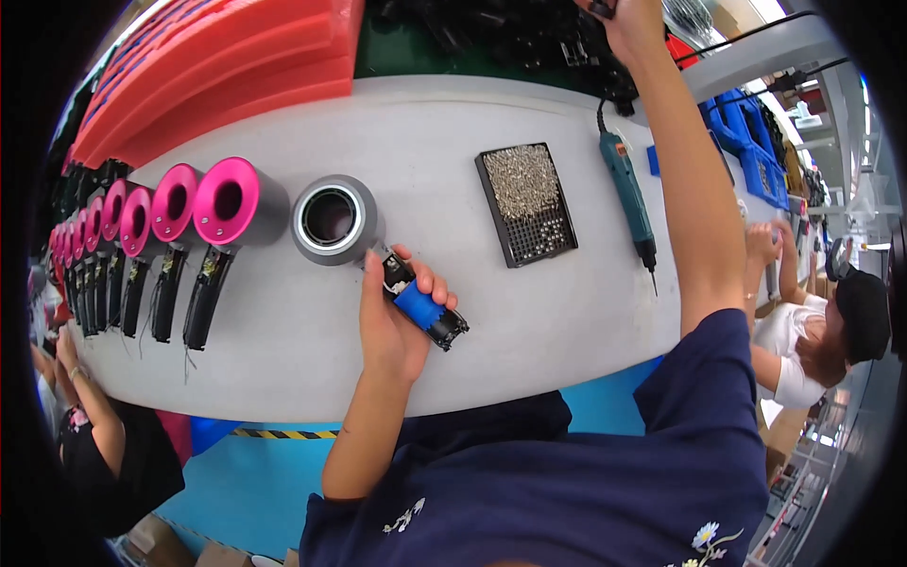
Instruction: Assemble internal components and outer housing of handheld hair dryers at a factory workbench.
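Observation:
My left hand point(395, 326) is wrapped round the opened handle of a hair dryer point(335, 219). The dryer's grey round head rests on the table and its ring faces up. Blue wrapping covers the middle of the black handle. My right hand point(628, 21) reaches to the far edge of the view, beside a green surface with black parts point(453, 28). A small dark piece shows at its fingers, which are partly cut off by the frame. Beneath that forearm, a teal electric screwdriver point(627, 189) lies on the table, and left of it is a black tray of small screws point(524, 203).
A row of hair dryers with pink rings point(227, 203) and uncovered black handles lines the left of the white table point(425, 142). Red foam sheets point(227, 76) are stacked at the far left. Blue bins point(756, 156) stand at right. Other people point(812, 345) sit on both sides.

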A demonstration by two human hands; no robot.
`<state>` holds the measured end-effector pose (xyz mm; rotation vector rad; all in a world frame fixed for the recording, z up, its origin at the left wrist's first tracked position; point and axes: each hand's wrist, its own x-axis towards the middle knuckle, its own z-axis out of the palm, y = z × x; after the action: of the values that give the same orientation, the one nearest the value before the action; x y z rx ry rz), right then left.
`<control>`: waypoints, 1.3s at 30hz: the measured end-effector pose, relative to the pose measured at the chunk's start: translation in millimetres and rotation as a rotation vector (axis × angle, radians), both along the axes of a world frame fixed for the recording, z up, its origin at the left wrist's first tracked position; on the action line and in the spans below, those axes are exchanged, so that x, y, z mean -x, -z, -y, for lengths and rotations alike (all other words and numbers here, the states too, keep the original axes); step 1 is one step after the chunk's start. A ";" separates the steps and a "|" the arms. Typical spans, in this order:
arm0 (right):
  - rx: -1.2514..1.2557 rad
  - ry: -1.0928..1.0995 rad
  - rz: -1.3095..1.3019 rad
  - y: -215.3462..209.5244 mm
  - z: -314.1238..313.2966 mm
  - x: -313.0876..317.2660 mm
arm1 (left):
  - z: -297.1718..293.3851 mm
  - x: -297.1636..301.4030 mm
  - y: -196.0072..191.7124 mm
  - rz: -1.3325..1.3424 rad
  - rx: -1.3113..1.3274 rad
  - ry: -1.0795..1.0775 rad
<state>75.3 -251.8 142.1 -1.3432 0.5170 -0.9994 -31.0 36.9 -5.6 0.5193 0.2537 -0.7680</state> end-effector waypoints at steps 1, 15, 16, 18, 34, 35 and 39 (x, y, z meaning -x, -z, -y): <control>-0.061 -0.427 0.070 30.2 101.5 28.7 | 8.5 1.5 -2.7 0.037 0.015 0.044; 0.305 -0.468 -0.726 92.7 -174.8 230.5 | 1.1 6.4 -1.7 0.044 -0.080 -0.089; 0.492 -0.477 -0.690 91.2 -176.0 226.4 | 0.8 5.0 -2.0 0.003 -0.015 -0.090; 0.728 -0.481 -0.642 88.5 -180.0 220.3 | -1.7 6.7 2.9 0.014 0.027 -0.056; 0.487 -0.657 -0.660 103.9 -191.4 210.1 | 1.6 9.3 -0.6 0.116 -0.083 -0.028; 0.552 -0.614 -0.667 102.3 -193.5 208.4 | 1.2 8.9 0.5 0.173 -0.077 -0.025; 0.646 -0.563 -0.734 107.0 -205.3 206.0 | 2.2 11.0 -2.1 0.137 -0.105 -0.069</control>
<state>-130.7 -46.5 35.1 -2.2945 0.3112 -0.1617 -41.9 34.6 -3.5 0.6568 0.1840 -0.6512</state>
